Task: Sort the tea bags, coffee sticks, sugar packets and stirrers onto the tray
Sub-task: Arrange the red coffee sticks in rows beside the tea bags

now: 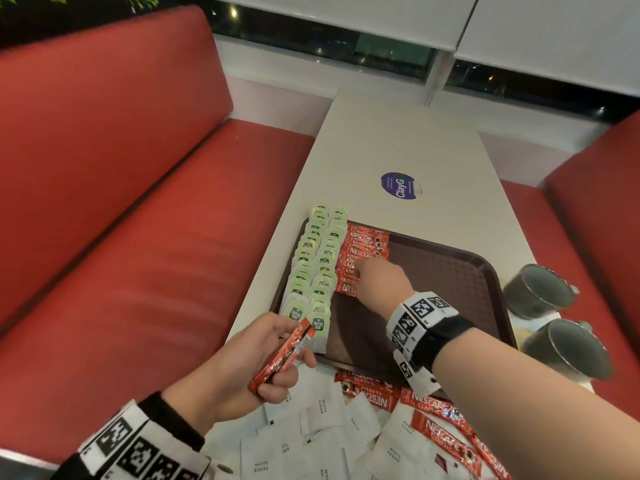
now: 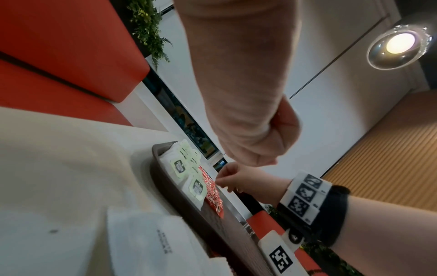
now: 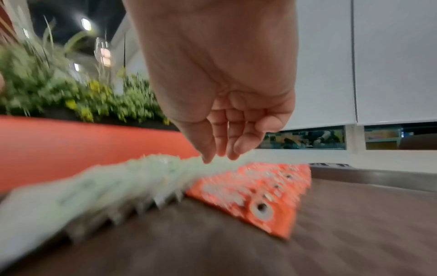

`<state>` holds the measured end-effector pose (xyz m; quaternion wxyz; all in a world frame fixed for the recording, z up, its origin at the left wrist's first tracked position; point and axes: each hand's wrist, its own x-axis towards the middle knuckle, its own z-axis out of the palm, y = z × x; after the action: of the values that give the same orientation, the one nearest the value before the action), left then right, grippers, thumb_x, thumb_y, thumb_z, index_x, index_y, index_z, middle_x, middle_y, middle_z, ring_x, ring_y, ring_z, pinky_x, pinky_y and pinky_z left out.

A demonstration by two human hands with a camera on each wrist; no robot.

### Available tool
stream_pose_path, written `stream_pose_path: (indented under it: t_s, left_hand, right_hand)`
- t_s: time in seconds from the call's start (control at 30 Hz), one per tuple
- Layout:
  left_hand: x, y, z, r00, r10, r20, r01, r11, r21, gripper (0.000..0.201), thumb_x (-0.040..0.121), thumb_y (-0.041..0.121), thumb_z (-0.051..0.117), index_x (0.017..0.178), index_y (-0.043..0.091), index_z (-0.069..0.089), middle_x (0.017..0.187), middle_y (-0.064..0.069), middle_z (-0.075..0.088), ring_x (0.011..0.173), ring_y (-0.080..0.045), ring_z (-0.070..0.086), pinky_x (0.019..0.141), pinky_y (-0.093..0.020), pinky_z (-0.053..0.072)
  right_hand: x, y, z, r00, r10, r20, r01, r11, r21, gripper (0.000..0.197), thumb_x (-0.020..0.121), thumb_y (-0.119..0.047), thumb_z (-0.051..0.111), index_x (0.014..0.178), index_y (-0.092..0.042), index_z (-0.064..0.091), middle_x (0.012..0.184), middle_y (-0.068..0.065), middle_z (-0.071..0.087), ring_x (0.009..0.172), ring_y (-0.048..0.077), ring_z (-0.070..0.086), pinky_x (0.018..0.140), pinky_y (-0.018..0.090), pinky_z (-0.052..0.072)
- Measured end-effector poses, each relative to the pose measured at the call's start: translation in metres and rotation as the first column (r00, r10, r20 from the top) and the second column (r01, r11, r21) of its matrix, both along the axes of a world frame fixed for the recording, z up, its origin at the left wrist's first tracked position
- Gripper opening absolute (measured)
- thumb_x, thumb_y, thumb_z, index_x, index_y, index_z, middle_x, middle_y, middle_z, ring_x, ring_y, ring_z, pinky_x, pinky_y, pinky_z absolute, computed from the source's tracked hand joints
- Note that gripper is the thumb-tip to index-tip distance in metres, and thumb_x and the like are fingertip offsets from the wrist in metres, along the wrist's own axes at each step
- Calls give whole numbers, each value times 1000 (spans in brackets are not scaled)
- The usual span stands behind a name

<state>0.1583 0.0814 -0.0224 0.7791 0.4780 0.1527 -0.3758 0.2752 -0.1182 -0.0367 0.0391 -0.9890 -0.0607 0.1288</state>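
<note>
While our right hand (image 1: 375, 278) rests loose, seemingly empty fingers on the coffee row (image 1: 360, 258) lying crosswise on the tray (image 1: 450, 271), our left hand (image 1: 249, 362) grips the next coffee stick (image 1: 284, 355), angled toward that row's near end.

We count one brown tray (image 1: 491, 271). On it, two rows of green tea bags (image 1: 313, 268), too overlapped to number, and one row of red coffee sticks (image 1: 363, 251), roughly eight. One more stick (image 1: 280, 358) off the tray. Loose sugar packets (image 1: 322, 410): a dozen or more. Two dark cups (image 1: 540, 292).
</note>
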Motion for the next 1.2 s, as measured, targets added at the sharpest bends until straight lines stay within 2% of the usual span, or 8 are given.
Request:
stream_pose_path:
  t_s: [0.1, 0.27, 0.4, 0.53, 0.7, 0.87, 1.07, 1.2]
  left_hand:
    - [3, 2, 5, 1000, -16, 5, 16, 998, -68, 41, 98, 40, 28, 113, 9, 50, 79, -14, 57, 46, -12, 33, 33, -15, 24]
    - [8, -6, 9, 998, -49, 46, 51, 997, -57, 32, 97, 33, 31, 106, 10, 51, 78, -13, 55, 49, -13, 34, 36, -17, 22]
    - [6, -20, 6, 943, -71, 324, -12, 969, 249, 14, 94, 4, 43, 91, 12, 55, 84, -14, 56, 56, -12, 43, 46, -21, 30]
    - [3, -25, 5, 817, -241, 524, -82, 850, 520, 30, 87, 1, 60, 100, 27, 55, 92, -2, 64, 73, -6, 56, 63, -17, 44]
    - [-2, -22, 5, 799, -306, 519, -28, 841, 540, 32, 82, 3, 68, 102, 26, 59, 90, -2, 70, 74, -9, 60, 65, -22, 49]
    - [-4, -22, 2, 779, -318, 541, -83, 803, 590, 22, 82, 4, 69, 90, 24, 64, 77, 5, 69, 63, 0, 58, 60, -19, 48]
    - [0, -36, -2, 842, -7, 540, -239, 892, 384, 16, 83, -6, 64, 89, 7, 58, 74, -5, 66, 61, -8, 61, 57, -19, 49]
    - [8, -53, 0, 849, 77, 523, -278, 907, 317, 19, 84, -6, 63, 84, 8, 50, 83, -9, 69, 71, -15, 71, 67, -30, 56]
  right_hand:
    - [-19, 6, 24, 998, 24, 64, -40, 964, 263, 10, 91, -22, 53, 89, -16, 60, 87, 1, 63, 82, 20, 59, 69, 29, 44]
    - [-75, 14, 60, 983, 164, -78, -72, 745, 663, 8, 87, -35, 66, 92, -28, 64, 82, -12, 63, 81, 9, 60, 75, 25, 46]
    - [-92, 5, 43, 993, 82, -85, 6, 685, 729, 8, 84, -30, 71, 87, -24, 67, 76, -9, 63, 69, 3, 54, 69, 23, 47]
    - [-99, -10, 31, 994, -41, -102, 107, 572, 814, 18, 76, -12, 76, 72, -26, 68, 69, -3, 64, 65, 11, 56, 69, 36, 50]
    - [-107, -24, 24, 984, -144, -102, 161, 499, 852, 24, 77, -3, 74, 75, -26, 67, 65, -4, 58, 63, 14, 51, 64, 30, 46]
    - [-111, -33, 22, 977, -158, -145, 204, 481, 852, 26, 75, -2, 76, 88, -22, 67, 77, -3, 62, 70, 12, 57, 73, 25, 52]
    - [-107, -29, 24, 922, -151, -357, 387, 328, 862, 13, 79, -4, 74, 91, -3, 68, 77, 10, 69, 70, 19, 63, 69, 31, 53]
    - [-98, -15, 31, 944, -138, -299, 327, 292, 899, 5, 80, -3, 73, 76, -2, 69, 68, 10, 68, 63, 16, 61, 63, 27, 51]
